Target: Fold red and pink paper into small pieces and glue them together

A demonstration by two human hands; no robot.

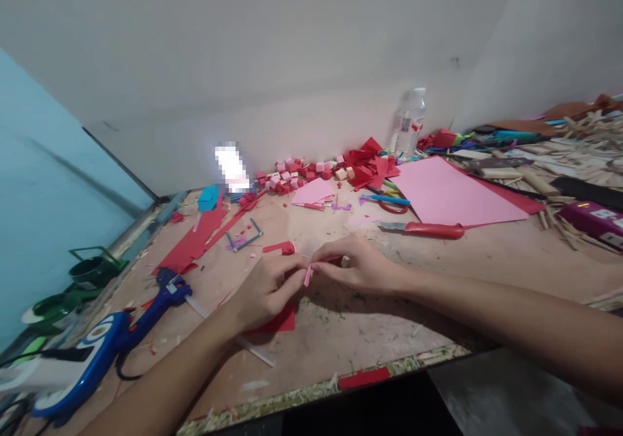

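Between the fingertips of both hands is a small folded strip of pink paper [308,275], its lower end poking out below them. My left hand [269,288] pinches it from the left, closed. My right hand [354,264] comes from the right, thumb and forefinger pressed together on the same piece. Just behind the left fingers lies a rolled red paper piece [280,248]. Under the left wrist a red paper sheet [282,320] is partly covered. A red-handled knife [433,230] rests beyond my right hand.
A blue glue gun [168,293] lies left with its cord. Pink and red paper cubes [292,175] line the wall. Pink sheets [452,193], scissors [393,207] and a plastic bottle [411,124] are farther back. Wood sticks [574,157] pile up right.
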